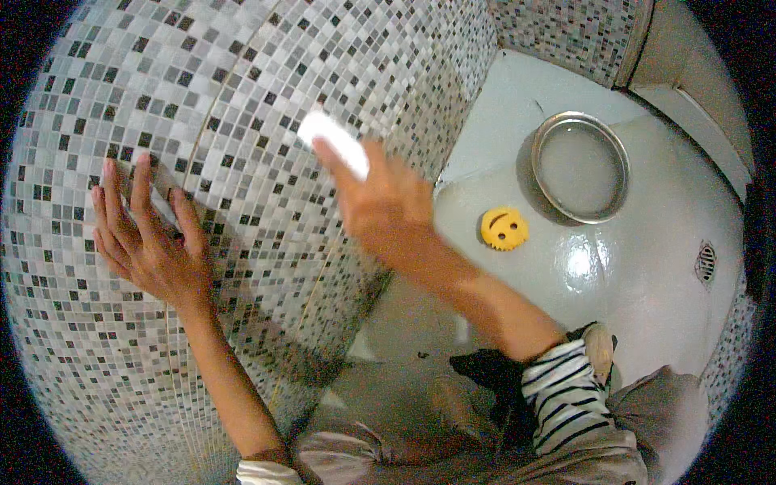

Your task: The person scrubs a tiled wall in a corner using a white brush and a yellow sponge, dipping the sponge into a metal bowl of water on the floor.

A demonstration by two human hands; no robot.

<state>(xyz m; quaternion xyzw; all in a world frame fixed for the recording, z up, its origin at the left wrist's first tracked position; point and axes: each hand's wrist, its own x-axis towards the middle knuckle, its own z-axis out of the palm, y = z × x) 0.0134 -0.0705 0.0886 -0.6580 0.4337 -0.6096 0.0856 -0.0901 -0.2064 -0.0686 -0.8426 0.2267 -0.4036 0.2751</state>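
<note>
My right hand (385, 197) grips a white object (333, 142), blurred and overexposed, perhaps a brush or a block, close to the mosaic-tiled wall (273, 121). Whether it touches the tiles I cannot tell. Farther left, my left hand (148, 236) rests against the same wall with its fingers spread and nothing held. On the wet floor to the right of my right hand lies a yellow smiley-face sponge (505, 228). Beyond it stands a round metal basin (582, 167) holding cloudy liquid.
The pale floor (642, 291) is wet and shiny, with a metal drain cover (705, 262) at the right. My bent legs and a shoe are at the bottom. Another mosaic wall (564, 36) and a door frame (633, 48) stand at the upper right.
</note>
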